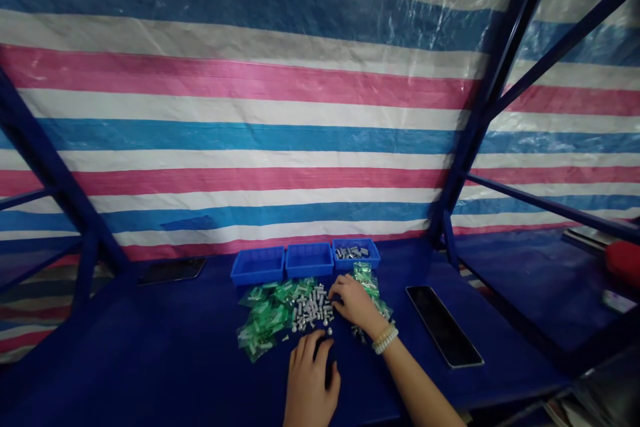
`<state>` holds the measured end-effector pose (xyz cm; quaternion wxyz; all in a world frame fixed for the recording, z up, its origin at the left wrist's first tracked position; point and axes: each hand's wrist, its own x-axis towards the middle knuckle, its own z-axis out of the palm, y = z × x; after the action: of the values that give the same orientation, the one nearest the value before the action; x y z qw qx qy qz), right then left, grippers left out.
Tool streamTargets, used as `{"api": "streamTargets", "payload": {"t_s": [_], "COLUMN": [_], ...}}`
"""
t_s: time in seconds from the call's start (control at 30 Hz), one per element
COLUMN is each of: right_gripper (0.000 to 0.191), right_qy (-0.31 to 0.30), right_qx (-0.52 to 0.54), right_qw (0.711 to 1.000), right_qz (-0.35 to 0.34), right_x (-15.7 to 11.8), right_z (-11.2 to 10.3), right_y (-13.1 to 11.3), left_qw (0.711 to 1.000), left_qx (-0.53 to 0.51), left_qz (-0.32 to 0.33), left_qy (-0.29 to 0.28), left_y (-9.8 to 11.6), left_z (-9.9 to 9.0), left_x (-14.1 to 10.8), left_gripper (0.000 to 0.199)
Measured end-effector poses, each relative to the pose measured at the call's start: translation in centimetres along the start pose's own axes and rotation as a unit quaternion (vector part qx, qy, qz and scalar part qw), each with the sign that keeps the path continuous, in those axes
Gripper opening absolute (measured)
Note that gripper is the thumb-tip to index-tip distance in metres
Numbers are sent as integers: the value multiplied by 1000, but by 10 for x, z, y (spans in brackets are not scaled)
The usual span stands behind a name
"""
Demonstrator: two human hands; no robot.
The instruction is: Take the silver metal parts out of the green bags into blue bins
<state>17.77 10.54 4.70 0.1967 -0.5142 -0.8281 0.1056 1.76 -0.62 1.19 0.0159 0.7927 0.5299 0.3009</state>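
A pile of small silvery metal fittings (313,307) lies loose on the blue tabletop. My right hand (356,305), with a beaded bracelet (385,338) on the wrist, bends its fingers down at the pile's right edge. The fingertips are drawn together there; anything between them is too small to make out. Just in front of the pile my left hand (311,377) rests low, fingers apart and thumb spread, holding nothing visible. Small green-tinted plastic bags (267,317) with parts inside lie left of the fittings. More green bags (365,277) and loose screws lie beyond and beside my right hand.
Behind the pile stand three blue bins; the right bin (374,257) holds metal fittings, while the left bin (257,267) and middle bin (310,260) hold nothing visible. One phone (444,327) lies at right, another dark flat device (173,271) at back left. Blue frame posts (475,140) flank a striped sheet.
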Motion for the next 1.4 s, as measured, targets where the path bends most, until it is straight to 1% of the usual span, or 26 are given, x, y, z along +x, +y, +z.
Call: {"api": "streamTargets", "payload": {"t_s": [0.23,0.33,0.4,0.43,0.5,0.53,0.6,0.67,0.73,0.83,0.9,0.93,1.0,1.1,1.2,1.3,1.37,1.4], "right_gripper": [10,7,10,13,17,18,21,24,22,19,16,15,14,11,6,6,10,13], "right_qy": [-23,-4,34,54,83,89,108,123,135,134,135,142,161,173,162,167,174,174], "right_qx": [-13,10,58,99,200,247,287,284,267,270,283,291,310,347,398,450,497,528], "right_qw": [1000,1000,998,993,976,964,952,951,954,954,949,946,937,921,901,873,845,826], "right_qz": [0,6,21,29,37,35,25,15,7,-7,-11,-8,6,35,61,88,95,95], "right_x": [-2,-5,-12,-17,-33,-42,-61,-76,-87,-93,-93,-92,-92,-93,-95,-96,-96,-95], "right_z": [1,2,-1,-2,-7,-10,-17,-22,-28,-34,-36,-36,-35,-30,-22,-17,-14,-12], "right_y": [-4,-3,-5,-8,-18,-25,-42,-60,-75,-85,-84,-82,-76,-68,-64,-63,-64,-65], "left_qw": [1000,998,995,991,977,966,935,897,853,795,774,771,779,815,846,857,859,861], "left_qx": [-21,-56,-97,-123,-189,-229,-318,-407,-485,-565,-585,-585,-571,-522,-469,-444,-439,-438], "left_qz": [-8,-19,-35,-48,-81,-101,-140,-172,-193,-222,-241,-249,-258,-253,-240,-226,-222,-217], "left_qy": [-13,-10,13,28,58,67,65,33,-3,-26,-42,-46,-34,19,82,132,141,138], "left_y": [2,2,1,1,-1,0,2,7,14,23,24,23,20,19,25,30,32,33], "left_z": [-3,-5,-7,-8,-11,-13,-17,-20,-21,-20,-21,-24,-30,-38,-38,-31,-27,-26], "left_x": [1,2,2,2,1,-1,-4,-7,-10,-13,-13,-13,-12,-12,-12,-12,-12,-11], "left_gripper": [31,30,31,31,33,34,36,37,36,38,41,42,44,43,41,39,38,36]}}
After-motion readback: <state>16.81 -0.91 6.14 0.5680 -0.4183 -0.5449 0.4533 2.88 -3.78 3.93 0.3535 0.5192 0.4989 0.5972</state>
